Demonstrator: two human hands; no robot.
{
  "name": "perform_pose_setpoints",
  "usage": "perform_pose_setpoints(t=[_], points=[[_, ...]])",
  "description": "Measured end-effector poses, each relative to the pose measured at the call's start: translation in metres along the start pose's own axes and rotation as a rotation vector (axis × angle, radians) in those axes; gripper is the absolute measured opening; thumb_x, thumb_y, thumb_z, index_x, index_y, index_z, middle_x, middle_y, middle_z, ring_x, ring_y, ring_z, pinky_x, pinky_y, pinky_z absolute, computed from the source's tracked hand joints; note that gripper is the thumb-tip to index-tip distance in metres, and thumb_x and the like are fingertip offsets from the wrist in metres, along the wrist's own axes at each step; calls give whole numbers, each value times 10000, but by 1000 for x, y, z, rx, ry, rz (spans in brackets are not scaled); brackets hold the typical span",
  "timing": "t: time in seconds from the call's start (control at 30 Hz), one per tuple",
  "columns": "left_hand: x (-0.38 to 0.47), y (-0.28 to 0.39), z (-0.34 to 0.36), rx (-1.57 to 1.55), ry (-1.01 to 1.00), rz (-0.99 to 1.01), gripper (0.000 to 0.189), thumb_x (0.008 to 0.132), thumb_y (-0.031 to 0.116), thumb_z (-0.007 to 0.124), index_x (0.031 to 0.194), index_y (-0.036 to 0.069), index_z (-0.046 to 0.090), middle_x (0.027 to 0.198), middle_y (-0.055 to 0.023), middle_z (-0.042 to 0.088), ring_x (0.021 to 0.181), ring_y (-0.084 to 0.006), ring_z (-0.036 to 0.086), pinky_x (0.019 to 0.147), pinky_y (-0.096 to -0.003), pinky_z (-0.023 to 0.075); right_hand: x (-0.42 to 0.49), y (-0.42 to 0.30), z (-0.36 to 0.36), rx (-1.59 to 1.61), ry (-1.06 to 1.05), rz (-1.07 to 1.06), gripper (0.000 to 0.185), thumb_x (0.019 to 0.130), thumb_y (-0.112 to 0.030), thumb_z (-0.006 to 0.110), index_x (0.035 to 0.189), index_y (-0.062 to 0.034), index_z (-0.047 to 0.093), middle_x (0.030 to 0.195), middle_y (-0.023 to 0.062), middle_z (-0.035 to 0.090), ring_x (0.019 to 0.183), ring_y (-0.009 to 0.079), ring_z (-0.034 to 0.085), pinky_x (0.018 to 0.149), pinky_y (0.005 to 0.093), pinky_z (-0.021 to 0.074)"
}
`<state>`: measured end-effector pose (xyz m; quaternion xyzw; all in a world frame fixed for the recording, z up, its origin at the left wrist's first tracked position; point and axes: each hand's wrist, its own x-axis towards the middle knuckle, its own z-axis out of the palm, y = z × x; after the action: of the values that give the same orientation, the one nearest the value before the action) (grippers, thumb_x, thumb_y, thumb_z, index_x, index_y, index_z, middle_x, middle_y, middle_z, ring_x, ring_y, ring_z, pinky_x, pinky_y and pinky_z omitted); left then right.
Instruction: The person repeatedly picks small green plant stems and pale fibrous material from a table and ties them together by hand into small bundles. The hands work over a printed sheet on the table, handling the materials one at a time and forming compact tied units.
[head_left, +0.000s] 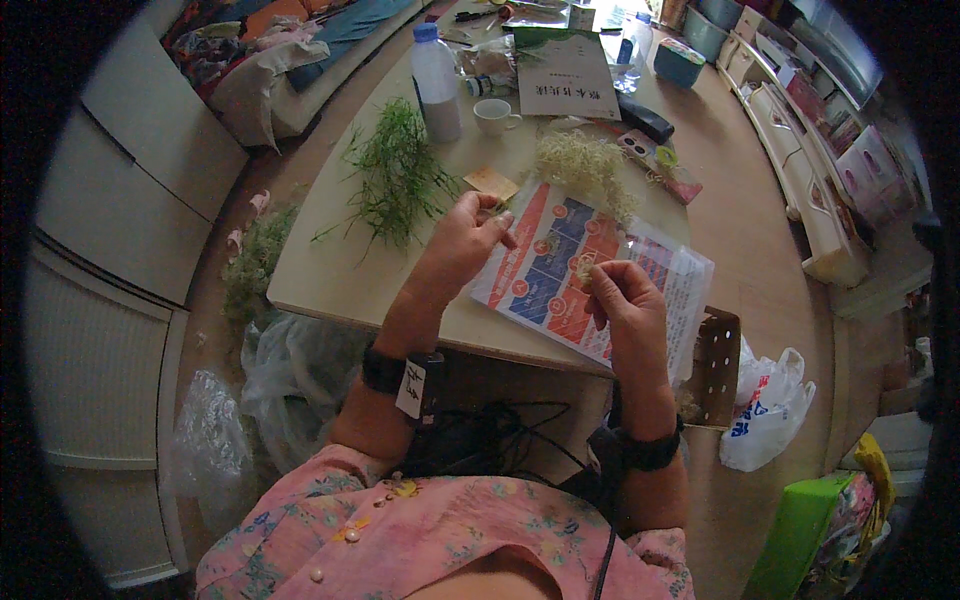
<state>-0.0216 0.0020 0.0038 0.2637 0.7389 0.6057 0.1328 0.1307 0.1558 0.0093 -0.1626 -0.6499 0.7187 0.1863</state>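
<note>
My left hand (469, 232) is above the table, thumb and fingers pinched on a small greenish plant piece (501, 206) that they mostly hide. Over a printed sheet in clear plastic (529, 289), my right hand (626, 296) pinches a small pale plant bit (585, 271). Left of my left hand lies a loose heap of thin green plant stems (394, 172). A pile of pale, stringy plant pieces (581, 161) touches the sheet's far edge. Between the two heaps, just beyond my left hand, rests a small orange-tan paper piece (491, 182).
A blue-capped plastic bottle (436, 90), a white cup (493, 116), a booklet (566, 75) and a black elongated object (645, 118) stand or lie farther back. More plant stems (259, 255) and plastic bags (300, 367) are left of the table. A perforated box (716, 367) and white bag (772, 412) sit right.
</note>
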Motion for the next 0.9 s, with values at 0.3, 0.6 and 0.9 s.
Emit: perform_pose_setpoints(t=[0.3,0.6,0.9], points=[[-9,17,3,-246,-98,-137,216,902,269,551,921,59,600,721,25,543,578,-34,436,499,-196,352,0,0,-1,120,3,15,135,895,-175,579,895,-40,584,739,8,597,597,61,517,502,194,392],[-25,28,46,-288,-284,-71,178,860,206,623,892,33,593,784,18,554,715,-48,480,618,-205,400,1,4,7,217,-5,26,146,914,-183,550,931,-38,557,765,22,588,612,83,526,532,209,417],[-29,24,50,-174,-320,31,211,888,202,580,947,2,551,849,-25,573,766,-82,518,668,-235,435,5,6,0,90,-5,-39,169,905,-196,565,961,-38,543,792,41,601,654,96,568,551,222,437]])
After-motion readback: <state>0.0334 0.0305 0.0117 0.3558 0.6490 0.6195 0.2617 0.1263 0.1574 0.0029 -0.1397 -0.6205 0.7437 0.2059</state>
